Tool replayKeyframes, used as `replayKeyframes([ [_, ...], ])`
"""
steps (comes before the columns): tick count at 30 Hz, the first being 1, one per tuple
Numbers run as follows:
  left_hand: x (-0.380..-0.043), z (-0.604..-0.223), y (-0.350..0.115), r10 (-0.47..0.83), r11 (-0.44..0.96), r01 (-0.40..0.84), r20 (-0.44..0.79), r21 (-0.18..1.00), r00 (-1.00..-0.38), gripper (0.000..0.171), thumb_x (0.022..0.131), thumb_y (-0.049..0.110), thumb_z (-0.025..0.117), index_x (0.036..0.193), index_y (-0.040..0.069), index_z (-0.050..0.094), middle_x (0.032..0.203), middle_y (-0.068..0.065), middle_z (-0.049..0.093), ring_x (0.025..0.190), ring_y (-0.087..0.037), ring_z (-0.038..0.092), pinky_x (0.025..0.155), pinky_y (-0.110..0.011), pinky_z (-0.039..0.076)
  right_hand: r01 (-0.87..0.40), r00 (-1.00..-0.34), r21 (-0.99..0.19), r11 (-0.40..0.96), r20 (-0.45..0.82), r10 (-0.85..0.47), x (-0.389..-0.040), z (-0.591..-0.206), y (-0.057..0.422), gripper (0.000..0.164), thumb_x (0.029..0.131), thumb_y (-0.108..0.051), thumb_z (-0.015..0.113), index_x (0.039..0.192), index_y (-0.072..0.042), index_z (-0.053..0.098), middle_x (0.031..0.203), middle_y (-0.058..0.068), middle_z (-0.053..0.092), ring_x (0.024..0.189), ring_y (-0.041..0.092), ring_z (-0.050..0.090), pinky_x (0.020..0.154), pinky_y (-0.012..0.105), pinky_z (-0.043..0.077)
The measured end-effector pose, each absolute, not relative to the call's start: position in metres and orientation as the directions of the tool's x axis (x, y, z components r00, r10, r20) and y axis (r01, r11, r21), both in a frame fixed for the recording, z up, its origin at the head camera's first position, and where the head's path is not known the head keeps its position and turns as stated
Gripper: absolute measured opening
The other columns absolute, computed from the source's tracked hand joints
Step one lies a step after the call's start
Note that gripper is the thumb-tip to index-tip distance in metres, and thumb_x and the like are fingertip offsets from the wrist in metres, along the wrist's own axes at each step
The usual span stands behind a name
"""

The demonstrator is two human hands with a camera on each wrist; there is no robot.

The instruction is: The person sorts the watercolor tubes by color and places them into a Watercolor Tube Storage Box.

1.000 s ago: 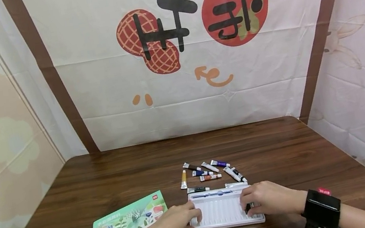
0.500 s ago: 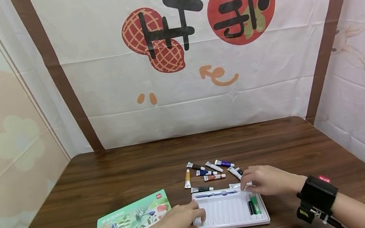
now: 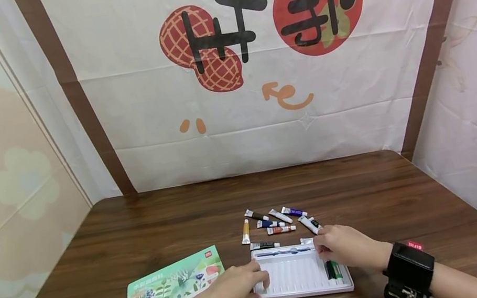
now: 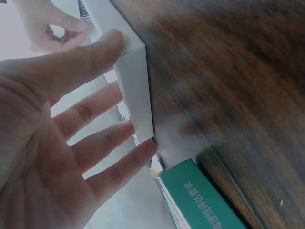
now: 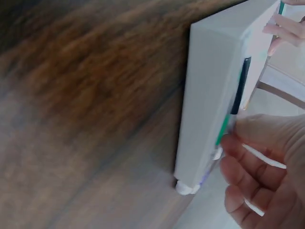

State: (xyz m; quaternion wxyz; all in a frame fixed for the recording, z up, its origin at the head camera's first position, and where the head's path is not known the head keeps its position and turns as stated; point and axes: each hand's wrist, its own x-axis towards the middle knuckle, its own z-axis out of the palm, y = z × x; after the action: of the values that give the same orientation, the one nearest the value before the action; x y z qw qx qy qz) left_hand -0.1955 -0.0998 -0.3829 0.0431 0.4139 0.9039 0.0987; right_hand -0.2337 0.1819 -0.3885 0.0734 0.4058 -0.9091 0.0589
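White rectangular plastic tray (image 3: pixel 289 274) is lying flat on the brown wood-grain table (image 3: pixel 174 219), holding a slim dark tube (image 3: pixel 329 271) and slim green tube (image 3: pixel 338 271) at its right end. Left hand (image 3: pixel 234 289) is resting loosely open against its left side. Right hand (image 3: pixel 346 244) is bending its fingers over the far-right part; grip, cannot tell. Green illustrated flat box (image 3: pixel 172 291) is lying left.

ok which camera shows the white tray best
The head view: it shows the white tray nearly whole from above, though the left hand and right hand cover parts. The left wrist view shows mainly outer walls at one corner; the right wrist view, outer walls and a sliver of inside.
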Motion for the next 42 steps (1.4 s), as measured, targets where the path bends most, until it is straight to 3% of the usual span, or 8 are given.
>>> replayKeyframes([
  [7, -0.195, -0.384, -0.100, 0.756, 0.639, 0.741, 0.011, 0.206, -0.654, 0.017, 0.077, 0.018, 0.073, 0.086, 0.020, 0.059, 0.083, 0.009, 0.045, 0.066, -0.003, 0.043, 0.060, -0.023, 0.038, -0.782, -0.622, -0.140, 0.607, 0.220, -0.751, -0.252, -0.388, 0.193, 0.009, 0.084, -0.009, 0.065, 0.085, -0.016, 0.060, 0.081, -0.011, 0.051, 0.073, 0.004, 0.048, 0.062, 0.024, 0.043],
  [13, -0.193, -0.384, -0.100, 0.762, 0.630, 0.750, 0.026, 0.203, -0.647, 0.017, 0.077, 0.018, 0.073, 0.086, 0.020, 0.059, 0.083, 0.009, 0.046, 0.066, -0.003, 0.043, 0.061, -0.022, 0.039, -0.818, -0.517, 0.076, 0.570, 0.338, -0.786, -0.287, -0.403, 0.218, 0.024, 0.078, 0.004, 0.066, 0.097, -0.011, 0.064, 0.093, -0.001, 0.060, 0.086, 0.015, 0.057, 0.073, 0.035, 0.047],
  [18, -0.192, -0.385, -0.100, 0.768, 0.621, 0.758, 0.041, 0.198, -0.640, 0.017, 0.076, 0.018, 0.073, 0.085, 0.020, 0.058, 0.082, 0.009, 0.046, 0.065, -0.003, 0.043, 0.060, -0.022, 0.038, -0.842, -0.467, 0.119, 0.526, 0.326, -0.822, -0.297, -0.412, 0.229, 0.026, 0.079, -0.002, 0.068, 0.102, -0.012, 0.064, 0.098, 0.000, 0.061, 0.091, 0.016, 0.057, 0.073, 0.034, 0.047],
  [28, -0.193, -0.384, -0.100, 0.756, 0.637, 0.743, 0.024, 0.203, -0.655, 0.017, 0.076, 0.019, 0.073, 0.086, 0.021, 0.059, 0.083, 0.010, 0.046, 0.066, -0.003, 0.043, 0.059, -0.022, 0.038, -0.839, -0.391, 0.279, 0.467, 0.288, -0.874, -0.302, -0.406, 0.236, 0.022, 0.071, -0.019, 0.077, 0.087, -0.019, 0.062, 0.090, -0.007, 0.059, 0.081, 0.012, 0.053, 0.066, 0.031, 0.045],
  [33, -0.194, -0.384, -0.100, 0.756, 0.638, 0.743, 0.019, 0.202, -0.654, 0.017, 0.077, 0.019, 0.073, 0.086, 0.020, 0.059, 0.083, 0.010, 0.046, 0.066, -0.003, 0.043, 0.060, -0.022, 0.038, -0.842, -0.413, 0.264, 0.471, 0.246, -0.877, -0.299, -0.403, 0.241, 0.022, 0.073, -0.013, 0.076, 0.092, -0.018, 0.064, 0.087, -0.008, 0.061, 0.079, 0.011, 0.054, 0.064, 0.029, 0.046],
  [37, -0.195, -0.384, -0.100, 0.758, 0.636, 0.742, 0.013, 0.211, -0.652, 0.017, 0.077, 0.019, 0.073, 0.087, 0.020, 0.059, 0.083, 0.010, 0.046, 0.066, -0.003, 0.043, 0.060, -0.022, 0.038, -0.839, -0.415, 0.245, 0.486, 0.289, -0.862, -0.293, -0.393, 0.241, 0.024, 0.072, -0.006, 0.075, 0.091, -0.017, 0.066, 0.087, -0.006, 0.059, 0.080, 0.011, 0.056, 0.067, 0.031, 0.046],
  [40, -0.196, -0.384, -0.100, 0.760, 0.633, 0.744, 0.011, 0.217, -0.650, 0.018, 0.077, 0.019, 0.073, 0.087, 0.021, 0.059, 0.083, 0.010, 0.046, 0.065, -0.004, 0.043, 0.059, -0.022, 0.037, -0.863, -0.374, 0.207, 0.460, 0.350, -0.859, -0.284, -0.383, 0.233, 0.023, 0.072, -0.004, 0.074, 0.090, -0.016, 0.067, 0.087, -0.006, 0.059, 0.080, 0.010, 0.057, 0.068, 0.030, 0.046],
  [42, -0.196, -0.384, -0.101, 0.760, 0.632, 0.742, 0.011, 0.222, -0.650, 0.018, 0.077, 0.018, 0.073, 0.087, 0.021, 0.059, 0.083, 0.009, 0.046, 0.065, -0.004, 0.043, 0.059, -0.022, 0.037, -0.892, -0.313, 0.205, 0.403, 0.364, -0.877, -0.275, -0.377, 0.223, 0.023, 0.073, -0.002, 0.071, 0.091, -0.017, 0.067, 0.089, -0.007, 0.060, 0.083, 0.009, 0.057, 0.070, 0.029, 0.047],
])
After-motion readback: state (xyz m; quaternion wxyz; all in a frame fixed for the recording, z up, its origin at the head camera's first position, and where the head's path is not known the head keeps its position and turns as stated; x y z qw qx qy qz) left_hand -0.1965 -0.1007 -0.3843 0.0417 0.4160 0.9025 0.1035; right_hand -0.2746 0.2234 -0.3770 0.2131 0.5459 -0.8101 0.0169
